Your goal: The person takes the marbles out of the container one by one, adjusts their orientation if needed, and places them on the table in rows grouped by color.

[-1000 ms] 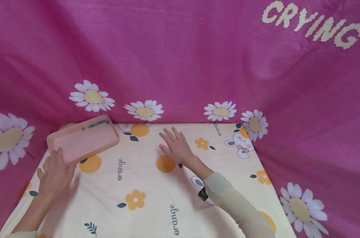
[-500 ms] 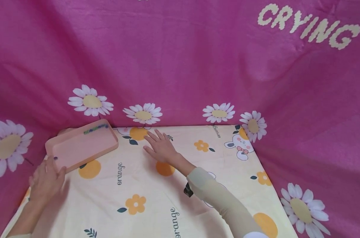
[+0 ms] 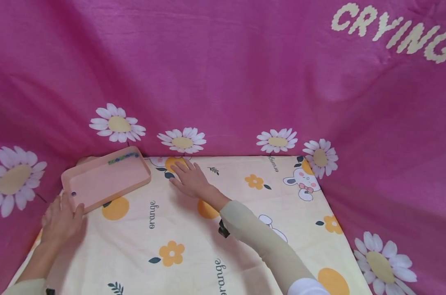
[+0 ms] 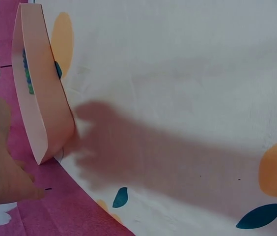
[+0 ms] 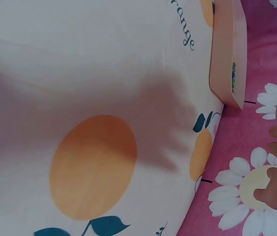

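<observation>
The pink tray (image 3: 108,180) is touched at its near corner by the left hand (image 3: 60,219) — fingers relaxed — while the right hand (image 3: 190,179) is laid flat, fingers spread, on the printed cloth (image 3: 193,246).

A home; printed bedsheet (image 3: 193,246) on a surface, daisy blanket (image 3: 223,73) behind.

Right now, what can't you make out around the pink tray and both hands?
- Coloured beads along the pink tray far wall: too small to count, head view.
- Left hand fingers at the tray's near corner: contact unclear.
- Right hand: palm hidden, facing down.
</observation>
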{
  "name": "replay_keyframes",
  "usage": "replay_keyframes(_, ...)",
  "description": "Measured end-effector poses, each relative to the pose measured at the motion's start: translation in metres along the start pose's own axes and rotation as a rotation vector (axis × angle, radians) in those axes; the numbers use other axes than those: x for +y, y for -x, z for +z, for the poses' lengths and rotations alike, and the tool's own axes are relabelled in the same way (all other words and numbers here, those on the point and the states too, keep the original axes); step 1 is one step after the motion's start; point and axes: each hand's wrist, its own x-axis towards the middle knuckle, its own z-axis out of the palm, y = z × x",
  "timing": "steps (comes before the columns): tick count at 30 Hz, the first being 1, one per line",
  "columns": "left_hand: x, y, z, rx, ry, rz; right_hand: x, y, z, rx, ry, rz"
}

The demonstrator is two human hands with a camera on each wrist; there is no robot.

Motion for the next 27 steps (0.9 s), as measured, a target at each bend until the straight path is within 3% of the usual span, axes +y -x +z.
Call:
replay_keyframes(8, -0.009, -0.014, 0.001, -0.006, 0.016, -0.007, -0.009, -0.027, 0.001, 0.014, 0.038, -0.016)
replay_keyframes(16, -0.011, -0.020, 0.005, -0.060, 0.042, -0.042, -0.022, -0.050, 0.010, 0.005, 0.001, -0.004)
replay_keyframes(27, -0.023, -0.013, 0.008, -0.046, 0.017, -0.087, -0.046, -0.078, 0.033, -0.040, 0.116, 0.046)
